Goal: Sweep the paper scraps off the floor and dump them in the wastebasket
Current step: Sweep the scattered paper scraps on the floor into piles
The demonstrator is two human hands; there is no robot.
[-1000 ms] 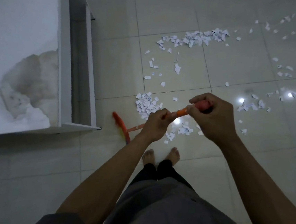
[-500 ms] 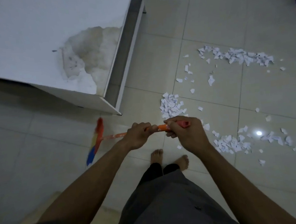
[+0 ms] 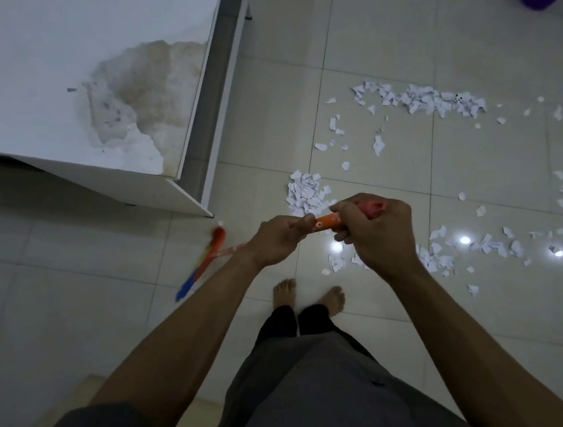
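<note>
Gripping the stiff orange broom handle [image 3: 324,224] with left hand [image 3: 275,239] and right hand [image 3: 374,232] clenched side by side, featherlight-looking paper scraps [image 3: 305,193] just beyond the knuckles, so probably worth spreading that grip for gentle strokes.

The table [image 3: 37,82] filled the upper left; paper scraps [image 3: 427,101] lay scattered to its right, the broom [image 3: 212,245] just below its corner.

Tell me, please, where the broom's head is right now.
In the head view, the broom's head is left of centre, below the white table's near corner and left of the left hand, which grips the orange handle with the right hand.
</note>
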